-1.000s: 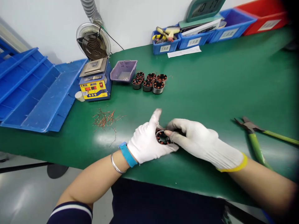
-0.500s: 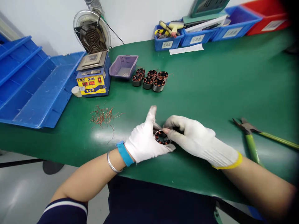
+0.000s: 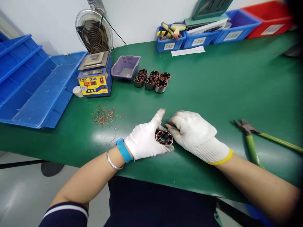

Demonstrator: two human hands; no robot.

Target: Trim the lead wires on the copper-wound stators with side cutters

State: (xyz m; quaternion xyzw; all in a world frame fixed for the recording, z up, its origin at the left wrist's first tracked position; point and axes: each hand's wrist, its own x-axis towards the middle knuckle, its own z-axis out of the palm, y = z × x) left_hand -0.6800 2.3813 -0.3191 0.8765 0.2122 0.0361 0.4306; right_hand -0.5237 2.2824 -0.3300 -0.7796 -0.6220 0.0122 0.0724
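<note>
Both of my hands wear white gloves and meet over the green bench top. My left hand (image 3: pixel 145 140) cups a small round motor stator (image 3: pixel 164 137) with copper windings, its open face turned up toward me. My right hand (image 3: pixel 193 130) is curled beside the stator's far right edge, fingertips pinched against it; what they pinch is too small to make out. A blue band and a metal bangle sit on my left wrist.
Several more wound stators (image 3: pixel 152 80) stand grouped near a purple tray (image 3: pixel 125 66) and a blue-and-yellow solder pot (image 3: pixel 94 78) with a fan. Cut copper wire scraps (image 3: pixel 104 116) lie left of my hands. Green-handled cutters (image 3: pixel 251 138) lie right. Blue bins (image 3: pixel 199 34) line the wall.
My right hand has curled up and moved its fingertips from across the stator's face to its far edge. The stator's windings now show fully. My left hand has hardly moved.
</note>
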